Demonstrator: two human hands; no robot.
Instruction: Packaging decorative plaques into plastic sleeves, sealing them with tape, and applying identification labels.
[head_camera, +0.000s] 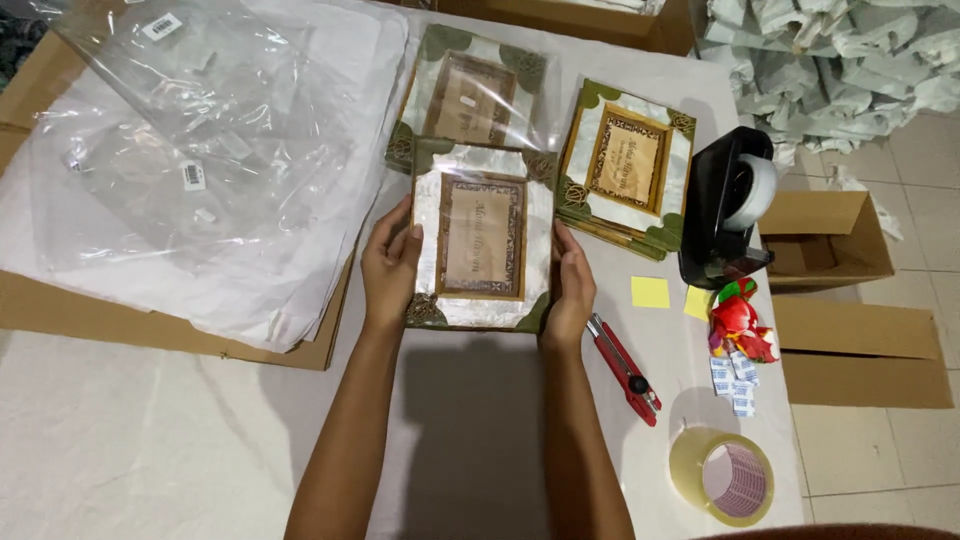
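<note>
Both my hands hold one picture frame (482, 238), pearly white with green corners and a brown inner border, wrapped in clear plastic. My left hand (390, 265) grips its left edge and my right hand (570, 285) grips its right edge, a little above the white table (150, 440). A second wrapped frame (470, 90) lies just behind it. To the right, a stack of unwrapped frames (628, 160) rests on the table.
Clear plastic bags (200, 130) on white paper cover a cardboard sheet at left. At right are a black tape dispenser (728, 205), yellow sticky notes (650, 291), a red cutter (625, 368), small sachets (732, 380) and a tape roll (725, 478). Cardboard boxes (840, 240) stand on the floor.
</note>
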